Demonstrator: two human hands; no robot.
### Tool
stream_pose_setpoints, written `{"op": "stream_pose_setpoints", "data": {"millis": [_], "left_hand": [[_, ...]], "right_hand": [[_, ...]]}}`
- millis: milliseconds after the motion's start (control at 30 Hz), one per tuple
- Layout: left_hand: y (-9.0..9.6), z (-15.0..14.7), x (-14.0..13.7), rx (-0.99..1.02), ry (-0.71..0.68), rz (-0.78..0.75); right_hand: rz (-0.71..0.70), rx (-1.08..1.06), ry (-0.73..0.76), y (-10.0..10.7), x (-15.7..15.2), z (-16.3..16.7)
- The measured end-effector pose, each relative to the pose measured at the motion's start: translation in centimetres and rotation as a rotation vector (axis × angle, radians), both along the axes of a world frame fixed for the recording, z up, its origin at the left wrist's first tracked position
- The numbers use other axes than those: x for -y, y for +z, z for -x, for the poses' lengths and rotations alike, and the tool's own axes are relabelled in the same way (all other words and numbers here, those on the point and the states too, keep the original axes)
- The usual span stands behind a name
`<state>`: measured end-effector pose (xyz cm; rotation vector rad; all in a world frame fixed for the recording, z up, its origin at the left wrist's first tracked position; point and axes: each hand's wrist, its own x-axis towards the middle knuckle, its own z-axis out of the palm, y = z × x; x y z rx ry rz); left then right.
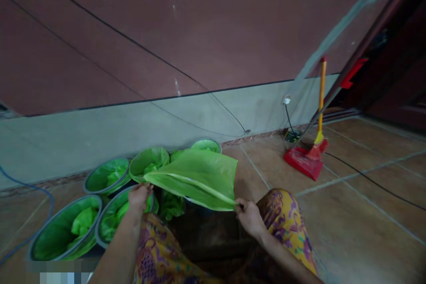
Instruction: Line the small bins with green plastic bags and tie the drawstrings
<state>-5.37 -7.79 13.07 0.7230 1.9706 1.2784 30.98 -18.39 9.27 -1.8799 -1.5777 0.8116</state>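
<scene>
A green plastic bag (199, 177) is stretched out in front of my knees, its mouth partly parted along the near edge. My left hand (140, 195) is closed on the bag's left corner. At the right corner, my right hand (249, 215) pinches the same edge. Beneath the bag, the rim of a bin shows only in small part. To the left stand several round bins lined with green bags, among them a near-left bin (43, 237) and a bin (103, 239) partly behind my left forearm.
Against the wall (66, 137), more lined bins stand, including a small one (213, 143) at the back. A red dustpan (302, 164) and a broom (321, 97) are on the tiled floor at right. A black cable (372, 179) and a blue hose (51, 199) lie across the floor.
</scene>
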Motion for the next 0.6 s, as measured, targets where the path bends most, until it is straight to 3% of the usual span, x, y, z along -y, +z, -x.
{"op": "stream_pose_setpoints", "data": {"millis": [133,267,367,467,533,600], "left_hand": [[-3.2,-3.3,3.4,0.190,0.081,0.202],[-5.8,-7.5,6.7,0.547,0.068,0.352],[-6.1,-9.1,7.7,0.818,0.052,0.284],[-6.0,-9.1,7.5,0.923,-0.018,0.108],[-6.4,-8.7,7.1,0.908,-0.071,0.075],[-7.2,-8.2,6.9,0.746,-0.076,0.125]], "right_hand": [[0.066,-0.104,0.048,-1.8,2.7,4.1],[0.131,-0.001,0.210,-2.5,4.5,6.8],[0.182,0.158,0.388,-3.3,5.7,8.2],[0.204,0.271,0.536,-4.6,7.0,9.4],[0.195,0.292,0.612,-5.5,7.7,10.2],[0.185,0.257,0.667,-6.1,8.0,10.7]]}}
